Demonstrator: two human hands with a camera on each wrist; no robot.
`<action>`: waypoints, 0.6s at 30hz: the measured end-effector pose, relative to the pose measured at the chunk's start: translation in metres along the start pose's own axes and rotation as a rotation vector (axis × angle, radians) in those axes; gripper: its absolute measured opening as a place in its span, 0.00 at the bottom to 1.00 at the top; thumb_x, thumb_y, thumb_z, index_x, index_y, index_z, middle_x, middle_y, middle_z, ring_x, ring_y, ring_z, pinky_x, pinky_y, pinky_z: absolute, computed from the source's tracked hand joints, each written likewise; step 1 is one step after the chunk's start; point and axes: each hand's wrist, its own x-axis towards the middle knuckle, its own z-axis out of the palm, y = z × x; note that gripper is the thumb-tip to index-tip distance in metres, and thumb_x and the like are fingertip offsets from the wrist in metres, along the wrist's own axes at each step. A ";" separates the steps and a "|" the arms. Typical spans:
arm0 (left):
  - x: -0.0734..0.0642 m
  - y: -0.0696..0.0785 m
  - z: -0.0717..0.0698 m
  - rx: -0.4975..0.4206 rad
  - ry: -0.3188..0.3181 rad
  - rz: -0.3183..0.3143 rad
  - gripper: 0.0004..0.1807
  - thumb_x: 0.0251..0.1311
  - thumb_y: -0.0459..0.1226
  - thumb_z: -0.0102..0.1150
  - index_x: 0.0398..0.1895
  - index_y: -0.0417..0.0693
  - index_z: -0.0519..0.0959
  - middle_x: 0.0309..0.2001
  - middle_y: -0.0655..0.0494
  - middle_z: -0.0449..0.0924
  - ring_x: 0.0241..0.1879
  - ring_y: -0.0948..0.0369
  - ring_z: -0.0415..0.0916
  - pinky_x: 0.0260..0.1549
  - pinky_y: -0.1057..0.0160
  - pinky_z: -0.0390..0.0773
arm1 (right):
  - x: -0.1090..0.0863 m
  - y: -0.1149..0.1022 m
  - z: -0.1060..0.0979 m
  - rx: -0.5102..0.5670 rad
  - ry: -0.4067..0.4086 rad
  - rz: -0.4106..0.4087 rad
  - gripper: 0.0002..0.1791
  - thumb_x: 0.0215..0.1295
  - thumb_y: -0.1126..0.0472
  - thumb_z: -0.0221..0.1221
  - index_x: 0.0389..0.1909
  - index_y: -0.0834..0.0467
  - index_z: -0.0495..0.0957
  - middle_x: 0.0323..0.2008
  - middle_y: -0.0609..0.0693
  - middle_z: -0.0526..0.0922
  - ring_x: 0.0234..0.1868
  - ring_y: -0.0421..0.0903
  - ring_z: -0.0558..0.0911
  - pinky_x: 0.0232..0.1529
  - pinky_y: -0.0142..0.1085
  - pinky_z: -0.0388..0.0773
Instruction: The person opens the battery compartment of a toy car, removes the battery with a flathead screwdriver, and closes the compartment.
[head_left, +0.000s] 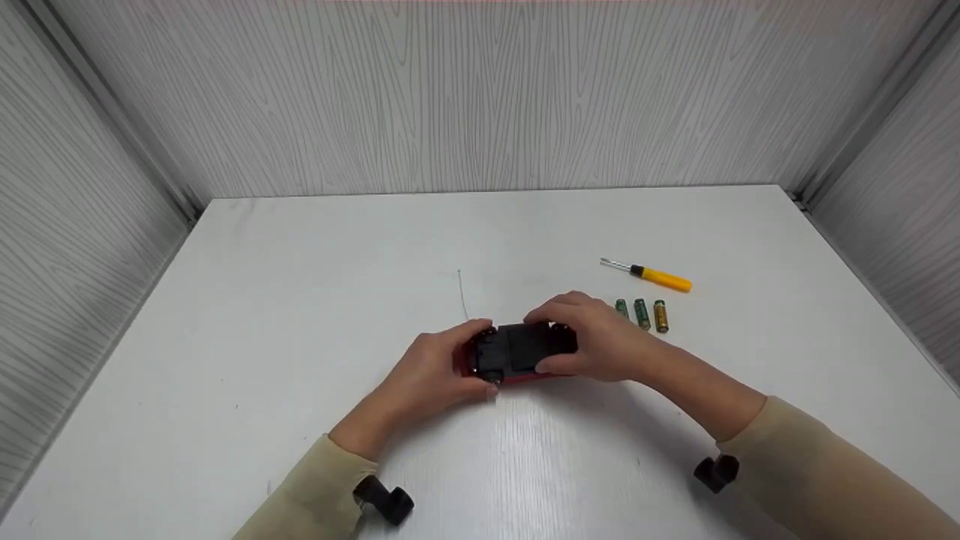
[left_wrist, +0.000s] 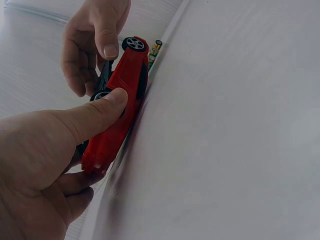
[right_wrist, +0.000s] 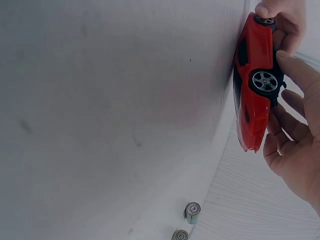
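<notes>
A red toy car [left_wrist: 131,75] lies upside down, its black underside [head_left: 492,351] facing up. My left hand [head_left: 431,371] grips one end of it, thumb on the near side and fingers on the far side. At the other end, my right hand [head_left: 600,341] pinches a flat black cover [head_left: 529,345] between thumb and fingers over the underside. In the left wrist view this cover [left_wrist: 104,75] stands at a slant to the chassis. A silver-spoked wheel [right_wrist: 264,81] shows beside the right hand in the right wrist view.
A thin wire antenna [head_left: 462,292] sticks out from the car toward the back. Three small batteries, one of them gold and green [head_left: 661,316], stand behind my right forearm. Beyond them lies a yellow-handled screwdriver [head_left: 660,278]. Grained panels [head_left: 480,97] wall the white table.
</notes>
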 end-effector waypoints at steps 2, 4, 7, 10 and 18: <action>0.000 0.000 0.000 0.000 0.001 0.005 0.47 0.53 0.42 0.84 0.77 0.50 0.72 0.67 0.54 0.80 0.66 0.57 0.76 0.69 0.51 0.71 | 0.000 0.000 0.001 -0.003 0.003 0.005 0.29 0.60 0.54 0.78 0.62 0.51 0.83 0.58 0.48 0.83 0.61 0.50 0.78 0.61 0.51 0.78; 0.000 0.000 0.000 0.003 0.001 0.008 0.47 0.53 0.42 0.84 0.77 0.49 0.72 0.67 0.54 0.80 0.66 0.57 0.76 0.69 0.51 0.71 | -0.001 0.001 0.002 -0.004 0.006 0.010 0.29 0.60 0.53 0.79 0.62 0.51 0.83 0.58 0.47 0.83 0.61 0.50 0.78 0.61 0.51 0.78; 0.000 0.000 0.000 0.004 -0.001 0.005 0.47 0.53 0.43 0.84 0.77 0.50 0.72 0.67 0.54 0.80 0.66 0.57 0.76 0.69 0.51 0.71 | -0.001 0.003 0.003 0.001 0.010 0.014 0.30 0.60 0.53 0.79 0.62 0.51 0.83 0.58 0.45 0.84 0.61 0.49 0.77 0.61 0.51 0.78; 0.000 0.001 -0.001 -0.001 -0.006 -0.011 0.48 0.53 0.43 0.84 0.78 0.51 0.72 0.67 0.55 0.80 0.66 0.57 0.76 0.69 0.51 0.71 | -0.001 0.005 0.003 0.012 0.015 0.018 0.30 0.59 0.52 0.79 0.63 0.50 0.83 0.57 0.45 0.84 0.61 0.50 0.77 0.61 0.52 0.78; 0.000 0.001 -0.001 -0.013 -0.003 0.002 0.47 0.54 0.42 0.84 0.78 0.50 0.72 0.67 0.55 0.81 0.66 0.58 0.76 0.69 0.52 0.71 | -0.002 0.010 0.004 0.030 0.018 0.029 0.33 0.57 0.49 0.80 0.63 0.50 0.83 0.58 0.44 0.84 0.63 0.50 0.77 0.62 0.52 0.77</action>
